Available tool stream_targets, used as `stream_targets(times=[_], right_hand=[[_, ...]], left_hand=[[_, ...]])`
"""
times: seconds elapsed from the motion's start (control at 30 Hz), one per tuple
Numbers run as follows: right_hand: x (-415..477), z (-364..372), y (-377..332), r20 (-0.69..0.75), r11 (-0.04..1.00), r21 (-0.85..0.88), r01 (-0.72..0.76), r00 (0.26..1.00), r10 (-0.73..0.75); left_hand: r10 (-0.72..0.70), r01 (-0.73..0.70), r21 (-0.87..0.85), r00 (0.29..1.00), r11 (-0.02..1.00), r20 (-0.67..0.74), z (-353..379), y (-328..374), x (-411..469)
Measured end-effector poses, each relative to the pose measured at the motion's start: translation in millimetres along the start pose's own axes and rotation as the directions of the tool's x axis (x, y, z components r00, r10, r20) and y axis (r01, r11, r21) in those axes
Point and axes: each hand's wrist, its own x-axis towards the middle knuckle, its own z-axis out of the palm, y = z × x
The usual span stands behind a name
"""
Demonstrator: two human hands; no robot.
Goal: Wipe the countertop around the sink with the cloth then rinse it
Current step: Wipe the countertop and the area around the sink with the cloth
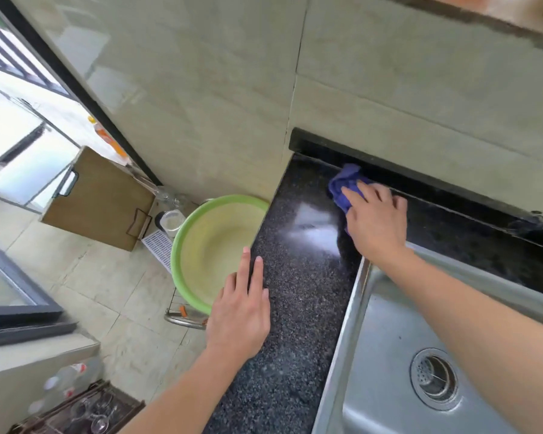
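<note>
A dark speckled granite countertop (298,308) runs left of and behind a stainless steel sink (386,364) with a round drain (434,378). A crumpled blue cloth (345,183) lies at the back corner of the counter, against the black upstand. My right hand (375,222) presses down on the cloth, fingers spread over it. My left hand (242,305) rests flat with straight fingers on the counter's left edge, holding nothing.
A green plastic basin (198,245) sits on a metal rack just left of the counter end. A brown board (101,198) leans by the wall on the floor. Jars (171,220) stand beside it. Glassware lies in a crate (85,408) at bottom left.
</note>
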Motion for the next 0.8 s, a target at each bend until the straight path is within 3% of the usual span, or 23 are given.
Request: stream_targets(times=[0.13,0.2,0.27,0.4,0.53,0.6,0.67,0.7,0.8], right_hand=[[-33,-12,74,0.096,0.965,-0.088,-0.249,0.962,0.257],[-30,-12,71,0.097,0.918,-0.044,-0.395,0.913,0.397],[-22,-4,39,0.064,0.909,0.026,-0.416,0.908,0.414],[11,9,-41,-0.01,0.981,0.14,-0.135,0.99,0.138],[44,-7,-64,0.084,0.961,0.264,0.083,0.991,-0.109],[52,-25,-56,-0.093,0.904,0.348,0.249,0.969,-0.231],[65,-35,-41,-0.391,0.905,0.224,0.361,0.884,-0.256],[75,-36,-35,-0.473,0.915,0.151,0.374,0.84,-0.266],[100,-18,-32,-0.418,0.885,-0.032,0.464,0.798,-0.433]], left_hand=[[-0.005,0.005,0.008,1.0,1.0,0.003,-2,1,0],[-0.009,0.009,0.015,1.0,1.0,0.003,-3,1,1],[-0.013,0.012,0.016,1.0,1.0,0.01,-2,2,1],[-0.012,0.012,0.019,1.0,1.0,0.003,0,1,1],[-0.011,0.011,0.016,1.0,1.0,0.011,-1,1,1],[-0.016,0.015,0.017,1.0,1.0,0.022,-1,1,1],[-0.015,0.015,0.017,1.0,1.0,0.016,-1,1,1],[-0.015,0.015,0.014,1.0,1.0,0.015,-1,2,1],[-0.007,0.007,-0.008,1.0,1.0,0.015,-1,1,1]])
